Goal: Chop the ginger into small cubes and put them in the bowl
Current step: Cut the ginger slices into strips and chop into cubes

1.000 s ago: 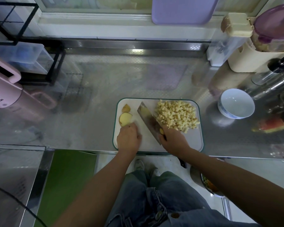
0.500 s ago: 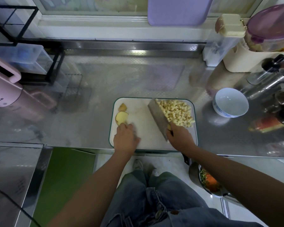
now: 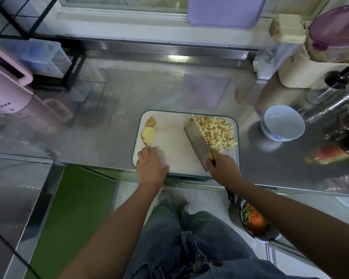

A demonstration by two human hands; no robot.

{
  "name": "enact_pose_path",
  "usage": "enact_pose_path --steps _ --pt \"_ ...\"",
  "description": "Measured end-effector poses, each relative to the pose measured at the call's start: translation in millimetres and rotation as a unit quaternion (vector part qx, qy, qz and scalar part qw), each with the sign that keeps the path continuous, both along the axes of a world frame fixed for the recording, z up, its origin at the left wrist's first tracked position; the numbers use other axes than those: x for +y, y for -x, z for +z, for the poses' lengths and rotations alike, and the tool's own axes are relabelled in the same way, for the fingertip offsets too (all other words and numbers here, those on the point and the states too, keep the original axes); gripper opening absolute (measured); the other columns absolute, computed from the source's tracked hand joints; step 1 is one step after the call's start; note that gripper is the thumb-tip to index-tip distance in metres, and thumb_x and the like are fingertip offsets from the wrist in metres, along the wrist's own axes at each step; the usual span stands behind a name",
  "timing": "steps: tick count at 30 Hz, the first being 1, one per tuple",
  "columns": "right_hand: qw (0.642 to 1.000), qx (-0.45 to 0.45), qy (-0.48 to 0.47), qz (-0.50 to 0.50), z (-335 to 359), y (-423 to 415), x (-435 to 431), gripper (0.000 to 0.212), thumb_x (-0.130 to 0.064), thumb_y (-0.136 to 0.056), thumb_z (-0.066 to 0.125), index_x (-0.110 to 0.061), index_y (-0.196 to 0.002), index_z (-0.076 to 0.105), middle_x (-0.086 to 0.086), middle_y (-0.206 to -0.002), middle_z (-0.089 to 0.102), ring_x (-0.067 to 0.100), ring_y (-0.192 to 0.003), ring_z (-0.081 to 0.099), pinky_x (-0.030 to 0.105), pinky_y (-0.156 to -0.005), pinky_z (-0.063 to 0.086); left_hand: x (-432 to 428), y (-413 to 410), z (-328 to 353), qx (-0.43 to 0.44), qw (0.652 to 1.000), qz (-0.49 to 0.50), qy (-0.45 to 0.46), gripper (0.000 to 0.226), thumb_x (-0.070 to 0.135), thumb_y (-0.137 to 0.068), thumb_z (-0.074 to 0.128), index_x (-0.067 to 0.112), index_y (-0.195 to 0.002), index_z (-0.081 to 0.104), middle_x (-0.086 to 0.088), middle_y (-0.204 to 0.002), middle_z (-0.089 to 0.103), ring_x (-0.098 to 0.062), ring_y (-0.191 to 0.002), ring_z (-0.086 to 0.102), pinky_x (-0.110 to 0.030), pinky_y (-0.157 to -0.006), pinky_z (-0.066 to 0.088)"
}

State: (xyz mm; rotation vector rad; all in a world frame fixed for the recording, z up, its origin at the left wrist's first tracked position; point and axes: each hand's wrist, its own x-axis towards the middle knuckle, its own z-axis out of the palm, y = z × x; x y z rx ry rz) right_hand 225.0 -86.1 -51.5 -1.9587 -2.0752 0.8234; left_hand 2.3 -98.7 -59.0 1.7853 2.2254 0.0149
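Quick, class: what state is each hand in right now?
Left hand: on the board, fingers curled beside a ginger slice; grip cannot be told.
Right hand: closed, holding the knife.

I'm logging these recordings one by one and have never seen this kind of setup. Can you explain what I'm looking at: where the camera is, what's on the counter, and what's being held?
No machine here: a person works with two bare hands, and the one camera sits on their head, looking down. A white cutting board lies on the steel counter. Its far right holds heaped ginger cubes, its left two undiced ginger pieces. The right hand grips a cleaver, blade against the heap. The left hand rests on the board beside the larger piece; whether it pinches it is unclear. An empty bowl stands right of the board.
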Motion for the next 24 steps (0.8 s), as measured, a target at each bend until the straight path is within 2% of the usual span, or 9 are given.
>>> enact_pose_path --steps 3,6,8,13,15,19,21,24 --pt "0.997 0.062 0.002 0.055 3.5 19.0 -4.5 0.022 -0.026 -0.097 0.049 -0.009 -0.11 0.053 0.007 -0.07 0.057 0.027 -0.065 0.056 0.031 -0.059 0.038 -8.4 9.9 0.6 -0.004 1.0 0.015 -0.014 0.059 0.043 -0.09 0.057 0.01 -0.136 0.039 -0.011 -0.136 0.039 -0.026 -0.124 0.037 -0.035 -0.104 0.037" --pt "0.988 0.065 0.013 0.138 5.5 33.4 -7.8 0.025 -0.027 -0.096 0.051 -0.009 -0.113 0.055 0.006 -0.074 0.06 0.025 -0.067 0.058 0.033 -0.061 0.044 -13.7 18.0 1.5 -0.027 0.999 0.005 -0.023 0.052 0.039 -0.092 0.057 0.012 -0.135 0.043 -0.008 -0.137 0.041 -0.025 -0.125 0.038 -0.035 -0.104 0.038" --pt "0.986 0.064 0.02 0.152 4.5 38.2 -8.8 0.025 -0.027 -0.097 0.051 -0.009 -0.113 0.055 0.008 -0.077 0.061 0.026 -0.07 0.06 0.035 -0.064 0.047 -14.5 19.8 3.5 -0.035 0.999 0.002 -0.027 0.05 0.037 -0.093 0.056 0.012 -0.134 0.045 -0.007 -0.137 0.042 -0.024 -0.126 0.037 -0.034 -0.105 0.037" --pt "0.99 0.028 0.031 0.137 -0.3 29.8 -12.6 0.027 -0.029 -0.097 0.05 -0.01 -0.115 0.054 0.001 -0.074 0.054 0.026 -0.072 0.059 0.031 -0.065 0.043 -12.0 19.7 4.9 -0.024 0.999 0.0 -0.025 0.045 0.033 -0.094 0.054 0.012 -0.133 0.047 -0.008 -0.135 0.044 -0.024 -0.123 0.039 -0.033 -0.102 0.038" --pt "0.995 0.021 0.022 0.095 0.0 22.4 -8.2 0.03 -0.028 -0.096 0.05 -0.01 -0.121 0.054 0.003 -0.072 0.055 0.026 -0.068 0.058 0.032 -0.063 0.044 -10.5 20.6 5.1 -0.023 1.0 0.001 -0.021 0.044 0.032 -0.094 0.053 0.012 -0.133 0.047 -0.008 -0.133 0.045 -0.025 -0.122 0.039 -0.034 -0.1 0.04" --pt "1.0 0.018 0.004 -0.023 3.2 17.1 10.4 0.019 -0.022 -0.097 0.046 -0.007 -0.107 0.053 0.002 -0.064 0.051 0.02 -0.057 0.05 0.031 -0.056 0.039 -4.9 23.0 5.5 -0.008 1.0 -0.005 -0.021 0.041 0.032 -0.096 0.049 0.011 -0.132 0.047 -0.008 -0.129 0.047 -0.023 -0.118 0.042 -0.032 -0.099 0.039" --pt "1.0 0.027 -0.004 -0.011 5.7 20.9 15.8 0.022 -0.021 -0.096 0.047 -0.006 -0.111 0.054 -0.001 -0.061 0.049 0.019 -0.056 0.049 0.03 -0.053 0.035 -1.4 24.9 5.1 -0.018 1.0 0.0 -0.026 0.039 0.032 -0.097 0.048 0.011 -0.13 0.049 -0.008 -0.128 0.049 -0.022 -0.117 0.044 -0.032 -0.098 0.041" --pt "0.996 0.053 0.001 0.065 9.5 32.1 15.3 0.026 -0.022 -0.095 0.051 -0.009 -0.118 0.056 -0.005 -0.063 0.048 0.019 -0.059 0.049 0.028 -0.059 0.036 4.8 29.3 5.0 -0.048 0.998 0.016 -0.035 0.034 0.03 -0.097 0.049 0.01 -0.123 0.054 -0.009 -0.123 0.051 -0.023 -0.112 0.048 -0.033 -0.095 0.045"
